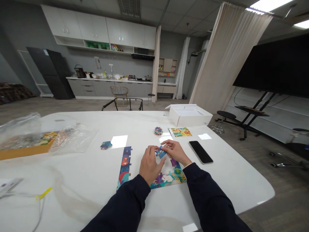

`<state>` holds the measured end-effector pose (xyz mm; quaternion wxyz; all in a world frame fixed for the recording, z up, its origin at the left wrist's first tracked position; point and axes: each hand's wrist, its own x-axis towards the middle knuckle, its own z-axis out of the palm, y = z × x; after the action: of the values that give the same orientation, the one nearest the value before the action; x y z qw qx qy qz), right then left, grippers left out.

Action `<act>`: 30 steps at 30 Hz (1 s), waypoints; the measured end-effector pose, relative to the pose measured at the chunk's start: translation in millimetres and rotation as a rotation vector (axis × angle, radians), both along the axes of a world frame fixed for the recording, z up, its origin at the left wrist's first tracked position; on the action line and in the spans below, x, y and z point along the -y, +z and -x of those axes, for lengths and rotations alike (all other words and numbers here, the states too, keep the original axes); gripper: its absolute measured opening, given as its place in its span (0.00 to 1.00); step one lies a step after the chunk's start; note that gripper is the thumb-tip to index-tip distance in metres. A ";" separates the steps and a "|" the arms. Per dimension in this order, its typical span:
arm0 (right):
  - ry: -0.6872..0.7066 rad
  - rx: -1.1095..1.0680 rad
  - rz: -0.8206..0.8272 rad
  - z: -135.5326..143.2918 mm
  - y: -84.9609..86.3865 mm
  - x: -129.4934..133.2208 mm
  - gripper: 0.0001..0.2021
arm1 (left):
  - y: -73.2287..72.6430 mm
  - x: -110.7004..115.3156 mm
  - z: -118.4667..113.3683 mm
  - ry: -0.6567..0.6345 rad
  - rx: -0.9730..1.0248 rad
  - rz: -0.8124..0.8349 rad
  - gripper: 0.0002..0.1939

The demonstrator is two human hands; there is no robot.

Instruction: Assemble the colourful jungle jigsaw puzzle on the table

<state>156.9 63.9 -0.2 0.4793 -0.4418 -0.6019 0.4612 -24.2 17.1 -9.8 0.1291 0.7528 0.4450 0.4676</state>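
Between the fingertips of both hands is a blue jigsaw puzzle piece [160, 152], raised over the table. My left hand [150, 163] pinches it from the left, its thumb stretched to the right. From the right, my right hand [175, 151] grips the same piece with closed fingers. Below them lie joined puzzle pieces [167, 178] with a white rabbit and plants, running up the right side under my right hand. A separate joined strip [124, 166] with a red animal lies left of my hands. My forearms hide part of the puzzle.
On the white table [79, 190] are two piles of pieces, one blue [106, 145] and one mixed [158, 130]. A picture card [181, 132], a white box [189, 115] and a phone [201, 152] lie right. Plastic bags and an orange tray [29, 150] are left.
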 end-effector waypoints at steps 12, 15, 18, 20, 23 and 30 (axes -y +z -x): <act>-0.009 -0.142 0.073 9.4 2.3 5.0 0.25 | -6.2 -5.9 4.7 0.054 -0.064 0.081 0.20; -0.071 -0.109 0.053 6.1 -1.7 0.9 0.22 | -6.1 -4.8 3.9 -0.005 -0.104 0.090 0.12; -0.037 -0.049 0.001 3.2 -3.1 -0.9 0.20 | -2.0 -4.2 5.0 0.004 -0.033 0.066 0.15; 0.008 -0.017 -0.018 3.5 -2.9 -0.3 0.19 | 0.7 -5.2 6.8 -0.035 0.017 0.035 0.22; 0.054 -0.040 -0.025 5.9 -1.9 1.9 0.21 | 0.7 -7.8 8.8 -0.097 0.022 0.020 0.27; 0.034 -0.081 -0.003 7.9 2.1 5.5 0.23 | -5.7 -10.2 9.3 -0.047 0.020 0.023 0.24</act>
<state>148.9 58.4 1.8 0.4959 -0.4120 -0.5902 0.4858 -33.5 27.3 -15.6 0.1534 0.7567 0.4312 0.4668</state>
